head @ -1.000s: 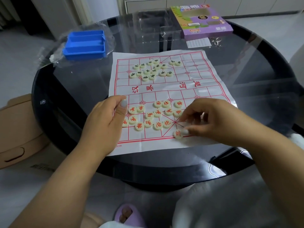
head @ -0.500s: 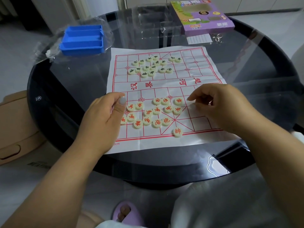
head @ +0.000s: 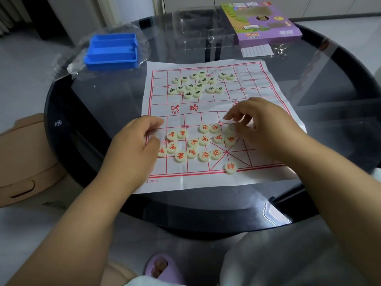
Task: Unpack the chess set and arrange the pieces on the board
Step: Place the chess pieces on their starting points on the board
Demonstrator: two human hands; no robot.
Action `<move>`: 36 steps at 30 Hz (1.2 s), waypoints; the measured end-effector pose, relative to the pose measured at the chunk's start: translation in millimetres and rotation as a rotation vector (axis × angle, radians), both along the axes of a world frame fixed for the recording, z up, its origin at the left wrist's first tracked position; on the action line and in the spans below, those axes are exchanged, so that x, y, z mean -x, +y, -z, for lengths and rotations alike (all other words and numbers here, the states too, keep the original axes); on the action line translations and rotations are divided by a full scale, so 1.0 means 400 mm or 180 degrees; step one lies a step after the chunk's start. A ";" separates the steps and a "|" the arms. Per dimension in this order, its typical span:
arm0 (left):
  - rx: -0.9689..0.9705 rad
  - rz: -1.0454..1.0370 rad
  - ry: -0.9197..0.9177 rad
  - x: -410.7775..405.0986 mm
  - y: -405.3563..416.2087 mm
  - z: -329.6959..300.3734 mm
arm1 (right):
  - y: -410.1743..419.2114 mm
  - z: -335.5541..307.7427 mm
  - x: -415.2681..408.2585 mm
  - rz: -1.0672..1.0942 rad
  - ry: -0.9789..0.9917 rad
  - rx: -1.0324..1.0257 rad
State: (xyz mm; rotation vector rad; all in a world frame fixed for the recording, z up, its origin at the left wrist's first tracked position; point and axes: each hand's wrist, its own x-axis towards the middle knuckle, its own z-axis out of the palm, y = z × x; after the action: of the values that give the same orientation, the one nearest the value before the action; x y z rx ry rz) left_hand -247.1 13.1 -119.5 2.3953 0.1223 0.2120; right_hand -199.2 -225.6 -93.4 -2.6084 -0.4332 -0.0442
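A round dark glass table [head: 99, 112] fills most of the frame. On it, centre frame, lies the paper board [head: 266, 93], a thin white sheet printed with a red grid, creased and probably light enough to slide or lift on the slick glass. At upper right sits the purple box [head: 268, 27]; at upper left, a blue tray [head: 112, 51] rests on clear plastic wrap [head: 68, 60].

The left hand [head: 132, 145] rests on the board's left edge, fingers loosely curled; it seems to pin the sheet, though whether it holds a piece I cannot tell. The right hand [head: 261, 129] hovers right of centre with fingers curled down over a pale disc [head: 232, 127] at the red cluster's upper right edge; whether it is pinched yet is hidden.

The black-marked pieces [head: 198, 84] lie in a loose heap in the upper middle of the board. The red-marked pieces [head: 193, 142] cluster in the lower middle, unsorted, and 1 red general [head: 229, 167] sits alone on the bottom line, seemingly already placed.

The discs look small, hard, smooth and light, so they should slide easily and skitter if nudged. Judging by shape, a thumb-and-finger pinch across the rim is best, lifting clear of neighbours rather than dragging, while the sheet stays held flat.
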 end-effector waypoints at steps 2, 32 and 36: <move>-0.0067 0.0005 0.0013 -0.008 0.007 -0.003 | 0.010 -0.015 -0.016 -0.0066 -0.0007 0.0070; 0.0198 -0.0023 -0.0102 -0.024 0.010 0.007 | 0.030 -0.009 -0.051 -0.0257 0.0497 0.0147; 0.0233 -0.0048 -0.0097 -0.025 0.010 0.006 | 0.044 -0.008 -0.057 -0.0314 0.0512 0.0215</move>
State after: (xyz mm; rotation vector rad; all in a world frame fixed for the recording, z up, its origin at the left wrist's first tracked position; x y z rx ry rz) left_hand -237.2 17.1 -122.0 2.3179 0.1318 0.2468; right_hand -176.3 -208.2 -90.2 -2.6272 -0.5123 0.2153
